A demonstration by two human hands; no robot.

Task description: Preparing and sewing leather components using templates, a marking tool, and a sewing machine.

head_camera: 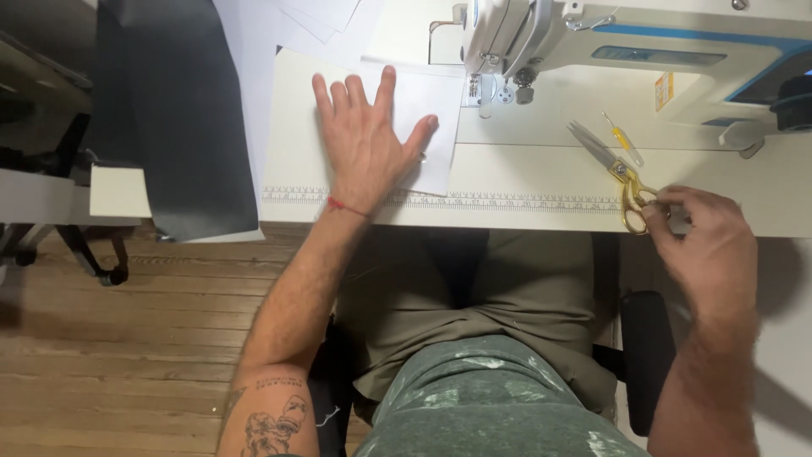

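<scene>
My left hand [365, 140] lies flat with fingers spread on a white fabric piece [423, 106] on the sewing table [524, 178], just left of the needle area. My right hand [706, 241] is at the table's front edge, its fingers closed on the gold handles of a pair of scissors [616, 169] whose blades point up and left on the table. A white sewing machine [626, 42] with blue trim stands at the back right.
A yellow-handled seam ripper [624, 142] lies beside the scissors. More white sheets [313, 21] lie at the back left, and a dark fabric sheet [173, 118] hangs over the table's left end. A ruler strip runs along the front edge. Wooden floor [127, 338] lies below.
</scene>
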